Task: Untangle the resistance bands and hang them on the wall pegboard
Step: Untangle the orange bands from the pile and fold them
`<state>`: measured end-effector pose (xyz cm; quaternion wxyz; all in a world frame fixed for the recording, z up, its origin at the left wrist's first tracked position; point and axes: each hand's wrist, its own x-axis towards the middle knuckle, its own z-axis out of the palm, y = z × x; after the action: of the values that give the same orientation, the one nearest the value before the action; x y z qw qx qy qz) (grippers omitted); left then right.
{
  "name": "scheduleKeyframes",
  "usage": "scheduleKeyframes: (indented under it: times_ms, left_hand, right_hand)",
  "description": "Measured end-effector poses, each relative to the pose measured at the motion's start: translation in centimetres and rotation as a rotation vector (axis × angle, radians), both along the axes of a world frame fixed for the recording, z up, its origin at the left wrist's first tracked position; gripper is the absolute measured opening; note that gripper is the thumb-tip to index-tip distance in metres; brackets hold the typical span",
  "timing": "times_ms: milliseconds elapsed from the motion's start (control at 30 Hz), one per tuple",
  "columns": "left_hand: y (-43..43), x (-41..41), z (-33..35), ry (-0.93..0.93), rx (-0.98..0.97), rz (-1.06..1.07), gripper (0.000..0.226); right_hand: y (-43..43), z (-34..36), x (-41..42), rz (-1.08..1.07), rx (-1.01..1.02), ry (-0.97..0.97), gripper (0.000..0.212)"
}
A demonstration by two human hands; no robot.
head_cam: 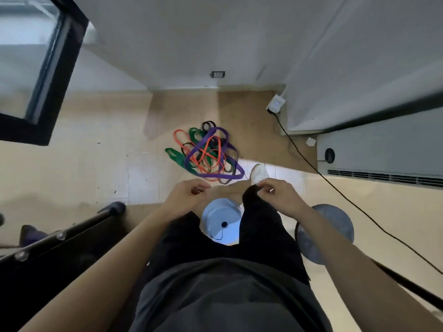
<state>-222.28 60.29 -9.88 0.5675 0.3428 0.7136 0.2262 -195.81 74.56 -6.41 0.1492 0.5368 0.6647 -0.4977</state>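
Observation:
A tangled heap of resistance bands lies on the floor ahead of me: purple, green, orange-red and black loops wound through each other. My left hand hovers just short of the heap, fingers loosely curled and holding nothing. My right hand is level with it, over my dark trouser leg, fingers also loosely curled and holding nothing. Neither hand touches the bands. No pegboard is in view.
A light-blue round object sits on the floor between my legs. A black cable runs from a white plug box across the floor at right. A round grey base stands at right, a black rail at left.

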Motion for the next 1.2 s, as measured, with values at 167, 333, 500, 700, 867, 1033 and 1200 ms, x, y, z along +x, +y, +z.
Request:
scheduleKeyframes:
  times_ms: [167,333,500,700,867,1033,1200]
  left_hand:
    - [7.0,1.0,-9.2,0.066,-0.043,0.103,0.014]
    - [10.9,0.7,-23.4,0.109,-0.146,0.057,0.015]
    - [10.6,-0.6,-40.8,0.136,-0.226,-0.030,0.018]
    - [9.5,-1.3,-56.0,0.319,-0.186,-0.011,0.037]
    - [11.0,-1.9,-64.0,0.595,0.032,0.039,0.037]
    - [13.0,-3.2,-66.6,0.538,0.041,0.107,0.020]
    - [12.6,-3.2,-62.8,0.473,0.106,0.133,0.026]
  right_hand:
    - [9.2,-12.6,-1.2,0.278,-0.040,-0.024,0.020]
    - [12.6,-27.9,-5.0,0.347,-0.111,-0.081,0.024]
    - [9.6,-45.3,-8.4,0.241,-0.139,-0.136,0.022]
    - [8.1,-61.2,-11.2,0.091,0.132,-0.067,0.058]
    - [8.1,-68.7,-13.1,0.017,0.340,-0.028,0.055]
    - [8.9,-70.0,-13.2,-0.051,0.300,-0.011,0.021]
    - [10.4,-65.1,-12.7,-0.004,0.303,0.163,0.020]
